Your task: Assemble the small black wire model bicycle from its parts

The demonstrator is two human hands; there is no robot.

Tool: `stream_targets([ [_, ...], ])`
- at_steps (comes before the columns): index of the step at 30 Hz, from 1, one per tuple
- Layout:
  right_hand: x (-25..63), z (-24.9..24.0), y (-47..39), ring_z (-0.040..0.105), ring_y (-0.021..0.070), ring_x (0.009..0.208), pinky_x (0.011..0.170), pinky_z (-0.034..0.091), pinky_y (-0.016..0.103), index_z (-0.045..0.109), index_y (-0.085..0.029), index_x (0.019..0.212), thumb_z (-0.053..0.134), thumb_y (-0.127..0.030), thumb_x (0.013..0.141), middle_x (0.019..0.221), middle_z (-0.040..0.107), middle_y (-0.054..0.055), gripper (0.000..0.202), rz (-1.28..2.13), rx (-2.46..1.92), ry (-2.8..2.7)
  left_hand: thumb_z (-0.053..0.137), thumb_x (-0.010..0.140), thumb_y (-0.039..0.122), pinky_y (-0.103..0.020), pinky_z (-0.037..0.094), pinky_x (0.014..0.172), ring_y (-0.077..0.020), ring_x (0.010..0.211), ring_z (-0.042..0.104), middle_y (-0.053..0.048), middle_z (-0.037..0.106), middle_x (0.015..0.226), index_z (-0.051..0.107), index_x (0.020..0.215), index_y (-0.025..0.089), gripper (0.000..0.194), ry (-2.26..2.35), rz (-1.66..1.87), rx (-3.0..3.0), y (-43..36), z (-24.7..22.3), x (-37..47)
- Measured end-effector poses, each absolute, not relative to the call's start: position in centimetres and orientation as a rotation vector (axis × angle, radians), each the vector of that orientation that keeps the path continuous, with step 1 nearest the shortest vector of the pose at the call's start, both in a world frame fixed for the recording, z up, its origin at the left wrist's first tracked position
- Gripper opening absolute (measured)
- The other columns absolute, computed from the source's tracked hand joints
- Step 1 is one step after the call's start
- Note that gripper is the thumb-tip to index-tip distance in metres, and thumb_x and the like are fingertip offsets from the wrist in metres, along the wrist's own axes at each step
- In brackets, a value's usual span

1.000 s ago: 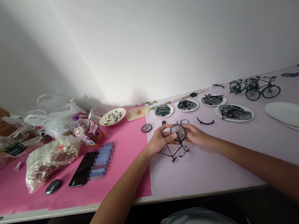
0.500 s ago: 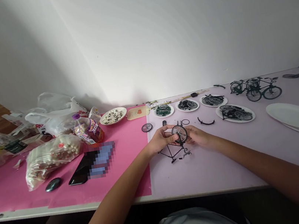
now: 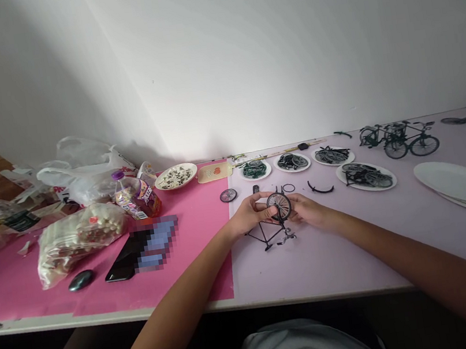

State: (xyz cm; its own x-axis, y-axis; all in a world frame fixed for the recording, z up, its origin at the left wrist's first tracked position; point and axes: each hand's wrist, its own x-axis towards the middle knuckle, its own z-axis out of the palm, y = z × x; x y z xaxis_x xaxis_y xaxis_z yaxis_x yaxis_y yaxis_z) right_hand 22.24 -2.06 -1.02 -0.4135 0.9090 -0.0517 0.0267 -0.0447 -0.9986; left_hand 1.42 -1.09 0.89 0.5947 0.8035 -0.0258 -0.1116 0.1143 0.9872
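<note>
A small black bicycle frame (image 3: 268,235) with silver handlebars (image 3: 288,236) is held upside down over the pale part of the table. My left hand (image 3: 251,216) grips a spoked wheel (image 3: 279,206) at the fork, its thumb near the hub. Behind the wheel's right side, my right hand (image 3: 306,210) is closed around the fork area; its fingertips are partly hidden. A second wheel (image 3: 228,195) lies to the left of the hands. Just beyond them are a thin black ring (image 3: 289,188) and a curved black part (image 3: 321,187).
Plates of bicycle parts (image 3: 367,176) stand at the back, beside assembled bicycles (image 3: 410,139). White plates (image 3: 462,181) are stacked at right. On the pink side are a phone (image 3: 129,257), a mouse (image 3: 81,280), a bottle (image 3: 136,197) and plastic bags (image 3: 78,238).
The view has shifted slightly. Both hands remain around the wheel and fork, with hardly any visible movement.
</note>
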Motion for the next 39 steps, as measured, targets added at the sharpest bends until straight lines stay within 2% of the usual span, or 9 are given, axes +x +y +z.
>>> stream_targets([
  [5,22.3,-0.6,-2.1,0.022,0.0081,0.048,0.046,0.016,0.023,0.058,-0.021,0.08,0.064,-0.051,0.082,0.058,0.039,-0.006,0.031,1.557,-0.999,-1.534,0.096,0.061,0.045,-0.035,0.06,0.079,-0.0189,0.071,0.074,-0.007,0.078,0.085,0.06,0.125,0.015,0.08,0.667,0.749,1.285,-1.1,0.9,1.4],
  [8,22.5,-0.7,-2.0,0.02,0.0079,0.048,0.045,0.016,0.023,0.059,-0.021,0.082,0.064,-0.049,0.082,0.057,0.036,-0.008,0.029,1.625,-0.95,-1.515,0.096,0.061,0.044,-0.035,0.06,0.079,-0.0181,0.071,0.074,-0.007,0.078,0.085,0.06,0.127,0.015,0.081,0.67,0.748,1.293,-1.2,0.9,1.3],
  [13,22.4,-1.5,-1.9,0.02,0.0072,0.047,0.046,0.016,0.023,0.052,-0.021,0.072,0.07,-0.043,0.077,0.055,0.033,-0.009,0.028,1.577,-1.007,-1.48,0.096,0.061,0.044,-0.035,0.06,0.08,-0.0191,0.074,0.075,-0.008,0.077,0.087,0.06,0.129,0.014,0.082,0.675,0.737,1.304,-1.3,1.0,1.3],
  [21,22.6,-0.5,-2.2,0.018,0.008,0.048,0.046,0.013,0.024,0.049,-0.022,0.077,0.058,-0.049,0.086,0.057,0.029,-0.009,0.03,1.687,-0.948,-1.52,0.096,0.061,0.045,-0.038,0.06,0.082,-0.0185,0.074,0.073,-0.006,0.076,0.084,0.06,0.127,0.015,0.08,0.657,0.731,1.295,-1.2,0.8,1.3],
  [25,22.6,-0.6,-2.4,0.018,0.0076,0.048,0.048,0.013,0.024,0.052,-0.022,0.083,0.063,-0.04,0.082,0.057,0.029,-0.01,0.021,1.68,-0.991,-1.501,0.096,0.061,0.045,-0.038,0.06,0.082,-0.0189,0.075,0.074,-0.006,0.076,0.085,0.061,0.126,0.015,0.079,0.647,0.726,1.297,-1.2,0.8,1.3],
  [28,22.4,-0.7,-2.5,0.018,0.0069,0.048,0.048,0.012,0.024,0.049,-0.022,0.076,0.066,-0.035,0.079,0.056,0.028,-0.011,0.021,1.634,-1.042,-1.503,0.096,0.062,0.044,-0.039,0.06,0.084,-0.0195,0.076,0.074,-0.007,0.077,0.087,0.061,0.125,0.015,0.078,0.646,0.712,1.311,-1.2,0.9,1.3],
  [31,22.3,-0.6,-2.5,0.016,0.0068,0.049,0.048,0.011,0.024,0.046,-0.022,0.071,0.063,-0.038,0.08,0.056,0.028,-0.01,0.025,1.63,-1.05,-1.506,0.096,0.062,0.044,-0.04,0.06,0.085,-0.0193,0.076,0.073,-0.006,0.077,0.086,0.061,0.126,0.015,0.078,0.647,0.711,1.314,-1.1,0.9,1.2],
  [36,22.3,-0.1,-2.5,0.015,0.0079,0.049,0.047,0.01,0.024,0.048,-0.022,0.074,0.056,-0.045,0.084,0.057,0.027,-0.009,0.026,1.718,-0.957,-1.504,0.095,0.063,0.045,-0.039,0.059,0.085,-0.0196,0.076,0.073,-0.005,0.076,0.084,0.061,0.125,0.016,0.077,0.65,0.717,1.316,-1.1,1.0,1.2],
  [39,22.4,-0.2,-2.6,0.016,0.0077,0.049,0.048,0.01,0.024,0.05,-0.023,0.079,0.061,-0.039,0.08,0.056,0.028,-0.01,0.02,1.719,-0.984,-1.485,0.095,0.063,0.044,-0.037,0.06,0.083,-0.0189,0.076,0.073,-0.006,0.076,0.085,0.061,0.126,0.016,0.077,0.651,0.722,1.318,-1.2,0.9,1.2],
])
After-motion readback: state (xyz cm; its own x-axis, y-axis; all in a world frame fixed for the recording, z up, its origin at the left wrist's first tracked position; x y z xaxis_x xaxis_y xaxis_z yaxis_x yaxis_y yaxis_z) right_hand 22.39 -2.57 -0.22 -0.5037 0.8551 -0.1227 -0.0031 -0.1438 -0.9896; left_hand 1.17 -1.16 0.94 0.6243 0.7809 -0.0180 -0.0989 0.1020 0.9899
